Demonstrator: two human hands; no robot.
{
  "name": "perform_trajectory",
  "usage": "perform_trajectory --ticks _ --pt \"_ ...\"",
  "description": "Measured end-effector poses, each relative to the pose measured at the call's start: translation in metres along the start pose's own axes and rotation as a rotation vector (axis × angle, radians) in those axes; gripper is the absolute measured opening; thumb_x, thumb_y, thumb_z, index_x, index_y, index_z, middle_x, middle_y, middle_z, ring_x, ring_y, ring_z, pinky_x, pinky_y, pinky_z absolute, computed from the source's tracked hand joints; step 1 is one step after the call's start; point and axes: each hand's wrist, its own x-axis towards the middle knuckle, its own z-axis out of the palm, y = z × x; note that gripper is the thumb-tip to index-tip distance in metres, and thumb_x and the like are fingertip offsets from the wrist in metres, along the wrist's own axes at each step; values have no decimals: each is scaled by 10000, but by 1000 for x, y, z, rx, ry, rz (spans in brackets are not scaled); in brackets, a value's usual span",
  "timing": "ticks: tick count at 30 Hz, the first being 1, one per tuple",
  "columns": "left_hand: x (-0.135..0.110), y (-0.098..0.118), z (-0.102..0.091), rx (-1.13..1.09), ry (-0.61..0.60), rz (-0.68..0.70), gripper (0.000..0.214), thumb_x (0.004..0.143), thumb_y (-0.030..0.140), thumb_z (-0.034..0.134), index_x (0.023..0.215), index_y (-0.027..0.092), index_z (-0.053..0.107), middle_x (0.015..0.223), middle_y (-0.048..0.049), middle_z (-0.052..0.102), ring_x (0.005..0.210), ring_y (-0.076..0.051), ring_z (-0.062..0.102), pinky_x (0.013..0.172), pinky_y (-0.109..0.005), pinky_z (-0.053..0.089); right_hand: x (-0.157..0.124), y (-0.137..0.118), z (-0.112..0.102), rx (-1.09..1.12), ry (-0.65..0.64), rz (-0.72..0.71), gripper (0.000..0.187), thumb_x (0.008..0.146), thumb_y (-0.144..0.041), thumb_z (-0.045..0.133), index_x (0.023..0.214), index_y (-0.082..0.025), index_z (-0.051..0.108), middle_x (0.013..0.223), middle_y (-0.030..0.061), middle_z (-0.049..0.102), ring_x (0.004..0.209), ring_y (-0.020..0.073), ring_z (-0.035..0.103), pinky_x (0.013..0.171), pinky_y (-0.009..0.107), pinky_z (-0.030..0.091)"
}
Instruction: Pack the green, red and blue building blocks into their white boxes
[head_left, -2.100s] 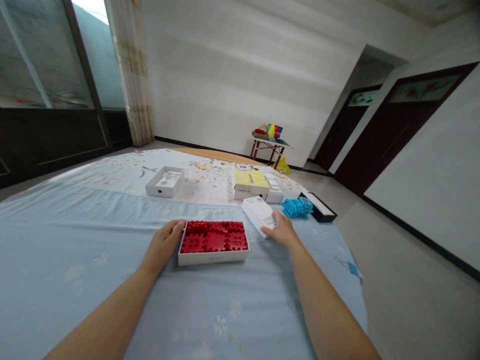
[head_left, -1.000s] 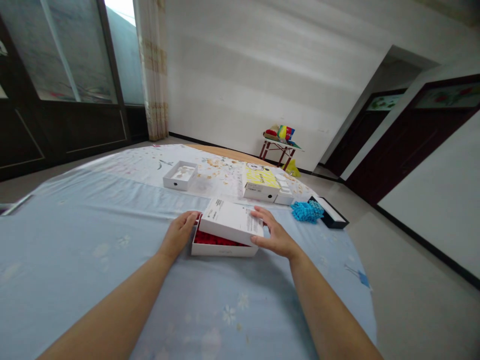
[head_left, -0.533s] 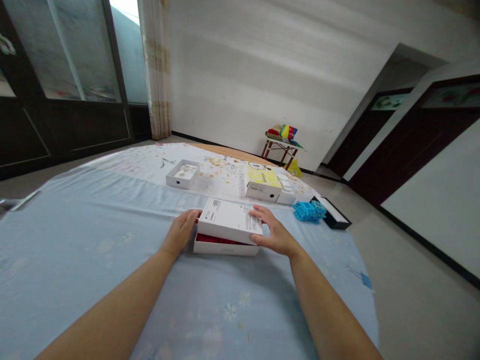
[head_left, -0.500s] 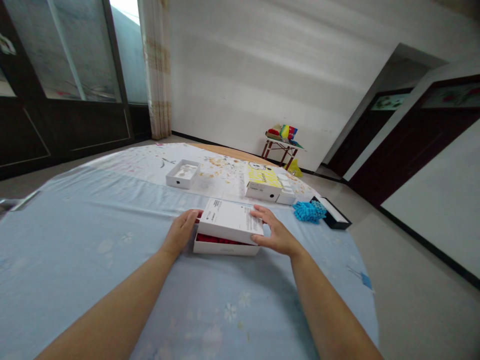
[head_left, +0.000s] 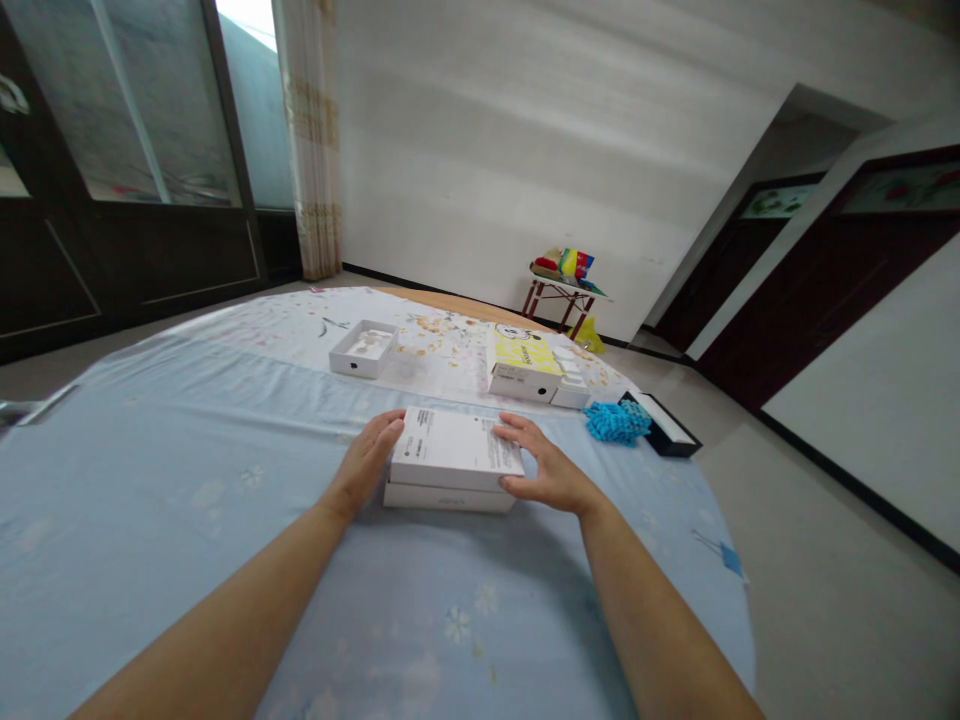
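A white box lid [head_left: 456,445] with small dark print sits over a white box base [head_left: 448,498] on the blue cloth in front of me. Along its near side a thin seam shows between the two parts, and the contents are hidden. My right hand [head_left: 550,464] holds the lid by its right end, fingers on top and thumb at the near corner. At the left end, my left hand [head_left: 367,462] lies against the lid's side with its thumb on the outside; its other fingers are partly hidden behind the box.
An open white box [head_left: 345,362] stands farther back left. Behind the lid to the right are a yellow-and-white box [head_left: 525,380], a smaller white box [head_left: 571,397], a bundle of blue cloth [head_left: 616,424] and an open black box [head_left: 660,440]. The table's rounded edge curves down the right.
The lid has come down over the base, covering the red contents that showed before. My left fingers have moved from the gap to the lid's left side.
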Motion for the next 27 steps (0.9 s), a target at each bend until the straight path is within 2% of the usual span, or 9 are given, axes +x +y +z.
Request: perform_trajectory --ticks 8,12,14,18,27 --pt "-3 9 3 -199 -107 -101 529 773 523 463 1137 142 516 1146 -93 596 1052 -258 527 901 -341 380 -1 2 3 35 17 9 634 664 -306 672 1258 -240 460 1392 86 313 1296 233 281 1082 420 198" --pt "-2 7 3 -200 -88 -110 529 769 511 471 1148 145 520 1143 -93 598 1051 -261 523 909 -351 366 -1 4 3 74 18 8 640 664 -354 685 1256 -255 463 1397 80 311 1297 238 278 1077 425 202" --pt "-2 6 2 -195 -90 -105 525 776 505 465 1157 147 518 1148 -95 596 1046 -262 525 914 -357 362 -1 6 3 132 10 26 604 695 -397 660 1251 -265 465 1401 75 306 1296 237 279 1051 422 260" --pt "-2 5 2 -203 -92 -105 532 791 506 437 1174 144 512 1167 -103 591 1094 -278 506 932 -370 361 1 10 5 264 88 72 609 746 -449 603 1295 -287 393 1417 65 271 1295 220 277 990 391 353" --pt "-1 5 1 -151 -73 -94 503 772 486 489 1149 160 554 1225 -89 568 1155 -274 464 993 -352 310 0 10 7 256 57 123 635 700 -433 655 1269 -280 420 1406 69 269 1280 220 293 996 387 343"
